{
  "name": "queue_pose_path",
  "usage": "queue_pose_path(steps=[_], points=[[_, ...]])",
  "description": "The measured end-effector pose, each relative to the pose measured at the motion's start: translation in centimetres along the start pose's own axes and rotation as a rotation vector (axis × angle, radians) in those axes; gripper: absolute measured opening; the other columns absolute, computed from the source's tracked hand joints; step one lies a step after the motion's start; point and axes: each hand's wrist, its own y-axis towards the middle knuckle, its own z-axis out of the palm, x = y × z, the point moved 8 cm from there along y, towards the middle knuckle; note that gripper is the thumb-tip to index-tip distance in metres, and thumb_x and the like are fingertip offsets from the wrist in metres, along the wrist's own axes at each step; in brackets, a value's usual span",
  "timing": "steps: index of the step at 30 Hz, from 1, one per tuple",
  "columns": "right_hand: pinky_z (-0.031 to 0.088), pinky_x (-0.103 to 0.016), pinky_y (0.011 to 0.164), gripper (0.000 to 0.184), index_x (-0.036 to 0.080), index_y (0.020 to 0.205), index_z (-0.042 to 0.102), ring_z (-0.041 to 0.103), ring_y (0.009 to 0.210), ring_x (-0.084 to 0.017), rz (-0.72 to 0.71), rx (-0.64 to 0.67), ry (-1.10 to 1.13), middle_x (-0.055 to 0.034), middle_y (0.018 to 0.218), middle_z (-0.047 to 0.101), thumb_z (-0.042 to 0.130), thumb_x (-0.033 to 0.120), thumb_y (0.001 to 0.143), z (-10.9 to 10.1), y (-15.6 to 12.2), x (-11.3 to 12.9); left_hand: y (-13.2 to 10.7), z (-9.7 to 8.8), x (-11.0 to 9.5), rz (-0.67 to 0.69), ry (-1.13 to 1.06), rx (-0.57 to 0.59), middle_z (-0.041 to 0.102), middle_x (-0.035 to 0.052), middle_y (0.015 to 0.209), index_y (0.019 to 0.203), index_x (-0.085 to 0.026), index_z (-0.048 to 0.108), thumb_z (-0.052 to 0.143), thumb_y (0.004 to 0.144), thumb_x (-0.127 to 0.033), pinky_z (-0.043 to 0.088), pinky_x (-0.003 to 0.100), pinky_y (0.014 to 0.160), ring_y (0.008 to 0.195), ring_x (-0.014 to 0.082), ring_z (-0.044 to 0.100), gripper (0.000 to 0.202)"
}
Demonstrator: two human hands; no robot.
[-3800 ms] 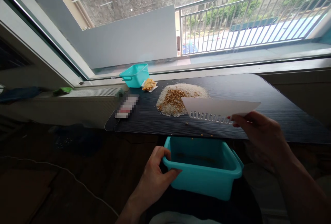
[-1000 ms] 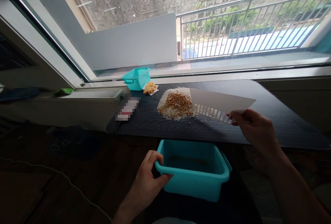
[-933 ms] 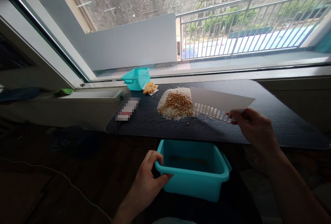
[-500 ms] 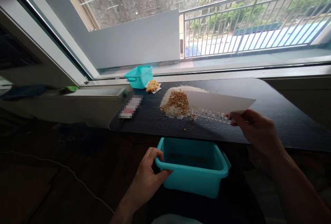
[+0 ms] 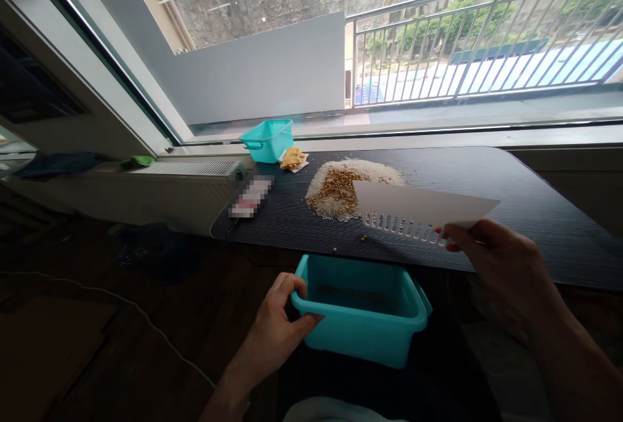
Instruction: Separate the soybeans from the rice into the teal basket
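A pile of white rice mixed with brown beans (image 5: 341,185) lies on the dark table (image 5: 511,208). My right hand (image 5: 496,266) grips a white slotted plastic scraper (image 5: 418,211), its lower edge on the table just in front of the pile. A few loose beans (image 5: 363,238) lie near the table's front edge. My left hand (image 5: 280,328) is closed on the left rim of a teal tub (image 5: 363,311), which it holds below the table edge; some beans lie at the bottom of the tub.
A second, smaller teal tub (image 5: 267,139) stands at the back left of the table beside a yellow crumpled thing (image 5: 293,157). A blurred flat item (image 5: 252,195) lies on the table's left end. A radiator (image 5: 189,169) and window run behind. A cable (image 5: 146,331) crosses the floor.
The scraper was at the pile's right side and has drawn back toward the front edge, dragging a few beans with it. The left hand has kept the tub under the edge.
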Motion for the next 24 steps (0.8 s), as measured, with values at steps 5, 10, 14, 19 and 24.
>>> queue_pose_path(steps=[5,10,14,19,24], points=[[0.075,-0.05,0.081,0.048,0.038,0.087,0.089,0.09,0.078,-0.037,-0.043,0.041,0.013,-0.0036,0.079,0.09,0.097,0.084,0.082,0.9,-0.9,-1.1,0.0,-1.8,0.8,-0.024,-0.007,0.026,0.073,0.0009,0.109,0.099,-0.028,0.073,0.09,0.099,-0.039,0.063,0.034,0.089,0.101,0.0273,0.072,0.02],[0.076,-0.046,0.074,0.043,0.035,0.09,0.091,0.089,0.075,-0.034,-0.058,0.147,0.047,-0.0017,0.08,0.09,0.098,0.076,0.08,3.2,-2.0,-0.4,0.1,-2.0,0.5,-0.018,-0.015,-0.031,0.07,-0.0009,0.106,0.098,-0.028,0.069,0.089,0.095,-0.037,0.061,0.032,0.085,0.097,0.0256,0.069,0.022],[0.074,-0.044,0.071,0.035,0.037,0.087,0.092,0.087,0.073,-0.032,-0.084,0.224,0.094,-0.0009,0.077,0.089,0.095,0.071,0.081,5.9,-1.8,1.8,0.2,-2.0,-0.2,-0.019,-0.016,-0.04,0.067,-0.0023,0.101,0.093,-0.029,0.066,0.09,0.091,-0.038,0.061,0.032,0.086,0.092,0.0242,0.067,0.026],[0.072,-0.042,0.071,0.039,0.033,0.086,0.092,0.086,0.072,-0.03,-0.176,0.301,0.082,-0.0021,0.08,0.092,0.091,0.072,0.084,9.7,-1.5,4.6,0.1,-3.9,0.1,-0.024,-0.006,-0.098,0.066,-0.0024,0.099,0.094,-0.029,0.066,0.089,0.09,-0.039,0.062,0.035,0.089,0.093,0.0255,0.066,0.025],[0.073,-0.042,0.07,0.041,0.034,0.083,0.09,0.085,0.072,-0.031,-0.138,0.263,0.114,-0.0028,0.076,0.089,0.094,0.074,0.08,7.9,-2.0,4.5,0.0,-4.2,0.2,-0.034,-0.02,-0.055,0.062,-0.0032,0.097,0.09,-0.029,0.063,0.089,0.089,-0.041,0.061,0.034,0.086,0.09,0.0245,0.064,0.029]])
